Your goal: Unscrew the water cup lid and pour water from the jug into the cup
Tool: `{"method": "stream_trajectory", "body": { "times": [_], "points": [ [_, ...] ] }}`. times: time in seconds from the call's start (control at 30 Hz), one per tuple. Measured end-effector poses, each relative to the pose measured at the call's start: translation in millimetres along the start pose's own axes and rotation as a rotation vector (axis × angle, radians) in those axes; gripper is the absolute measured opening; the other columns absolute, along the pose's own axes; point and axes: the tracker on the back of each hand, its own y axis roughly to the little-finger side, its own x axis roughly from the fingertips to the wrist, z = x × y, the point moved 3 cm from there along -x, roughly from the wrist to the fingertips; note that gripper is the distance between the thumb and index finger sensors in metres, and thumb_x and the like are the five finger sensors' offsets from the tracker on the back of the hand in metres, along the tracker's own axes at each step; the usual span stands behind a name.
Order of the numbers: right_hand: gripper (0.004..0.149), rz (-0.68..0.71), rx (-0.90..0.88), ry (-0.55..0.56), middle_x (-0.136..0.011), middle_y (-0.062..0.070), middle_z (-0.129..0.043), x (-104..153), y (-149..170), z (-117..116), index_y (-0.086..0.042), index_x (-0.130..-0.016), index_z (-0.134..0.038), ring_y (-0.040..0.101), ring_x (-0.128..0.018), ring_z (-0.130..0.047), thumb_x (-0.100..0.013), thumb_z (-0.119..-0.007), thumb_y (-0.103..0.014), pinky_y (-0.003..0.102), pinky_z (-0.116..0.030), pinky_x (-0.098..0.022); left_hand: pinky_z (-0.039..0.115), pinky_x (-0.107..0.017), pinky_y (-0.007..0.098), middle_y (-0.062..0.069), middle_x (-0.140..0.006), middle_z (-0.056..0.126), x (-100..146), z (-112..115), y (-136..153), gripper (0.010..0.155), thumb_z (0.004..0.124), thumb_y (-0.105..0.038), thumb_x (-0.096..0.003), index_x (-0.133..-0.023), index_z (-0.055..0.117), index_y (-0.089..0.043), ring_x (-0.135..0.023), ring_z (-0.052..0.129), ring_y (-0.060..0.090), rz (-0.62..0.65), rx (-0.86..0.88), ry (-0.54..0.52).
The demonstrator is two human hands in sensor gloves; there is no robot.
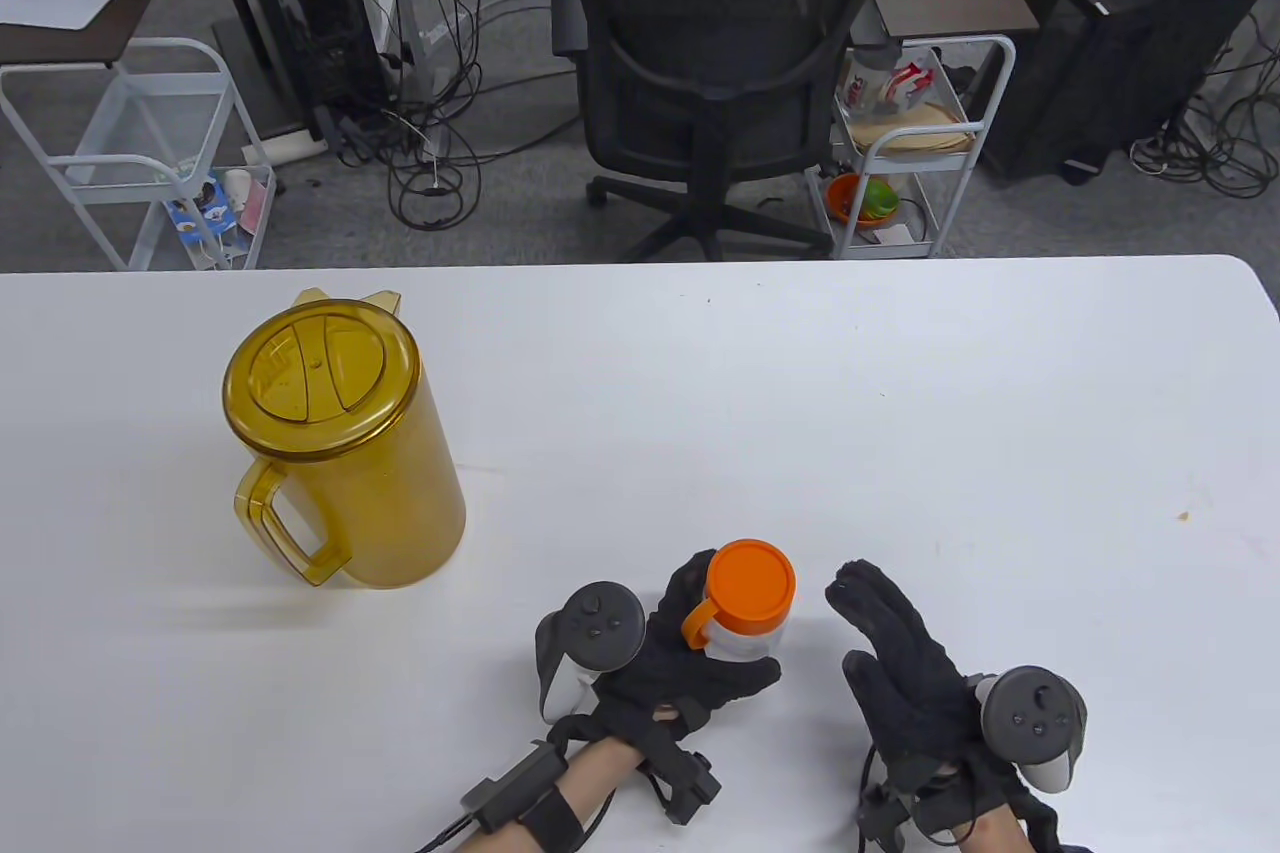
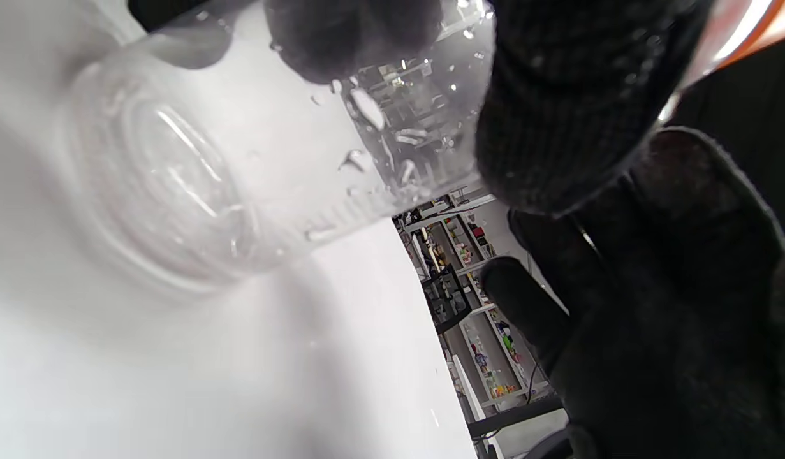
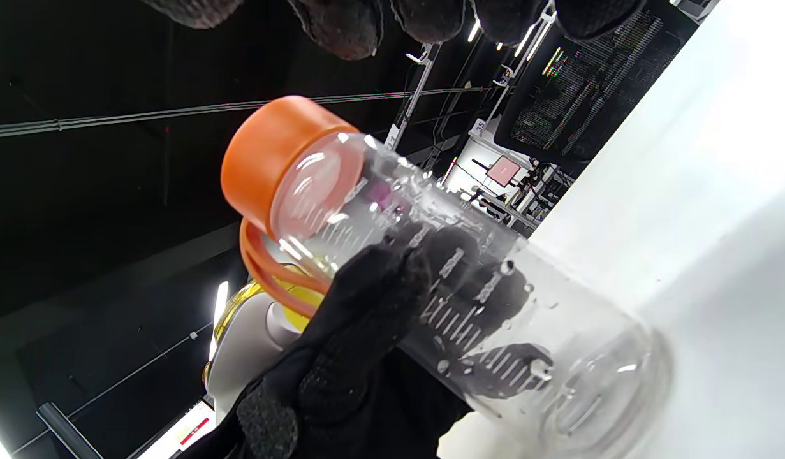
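Observation:
A clear water cup (image 1: 745,638) with an orange screw lid (image 1: 751,584) and an orange loop stands near the table's front edge. My left hand (image 1: 700,653) grips its body, fingers and thumb wrapped around it; the right wrist view shows the same grip on the cup (image 3: 469,306) under the lid (image 3: 271,159). Its clear wall (image 2: 239,159) fills the left wrist view, wet with droplets. My right hand (image 1: 890,633) hovers just right of the cup, fingers spread and holding nothing. The amber jug (image 1: 340,443), lid on, stands to the far left.
The white table (image 1: 900,413) runs wide to the right and behind the cup. Beyond its far edge stand a black office chair (image 1: 720,73) and two white wire carts (image 1: 920,143).

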Motion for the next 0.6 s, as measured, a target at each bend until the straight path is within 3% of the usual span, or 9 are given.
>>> {"method": "stream_trajectory", "body": {
  "times": [0.13,0.3,0.6],
  "points": [
    [0.068,0.047,-0.003,-0.022,-0.123,0.012,-0.033,-1,-3,-3,-0.023,-0.113,-0.049,0.048,-0.108,-0.044,-0.056,-0.053,-0.058,0.065,-0.051,-0.075,0.067,-0.074,0.063,-0.003,-0.113,0.055,11,-13,-3,0.114,0.107,-0.053,-0.0276,-0.108,0.031,-0.025,-0.105,0.074,0.033,0.120,0.021,-0.029],
    [0.067,0.063,0.034,-0.055,-0.123,0.012,-0.035,-2,-5,-9,-0.024,-0.113,-0.050,0.048,-0.109,-0.044,-0.056,-0.054,-0.058,0.065,-0.051,-0.074,0.071,-0.070,0.062,0.000,-0.111,0.059,37,-36,-2,0.114,0.106,-0.055,-0.0252,-0.108,0.034,-0.021,-0.101,0.078,0.034,0.185,-0.099,-0.059],
    [0.063,0.123,0.041,-0.039,-0.122,0.010,-0.040,0,-14,-10,-0.025,-0.111,-0.055,0.046,-0.109,-0.045,-0.056,-0.057,-0.057,0.068,-0.044,-0.076,0.071,-0.071,0.056,0.004,-0.109,0.062,88,-68,13,0.114,0.106,-0.055,-0.0240,-0.107,0.037,-0.017,-0.098,0.081,0.036,0.152,-0.043,-0.123]
  ]
}}
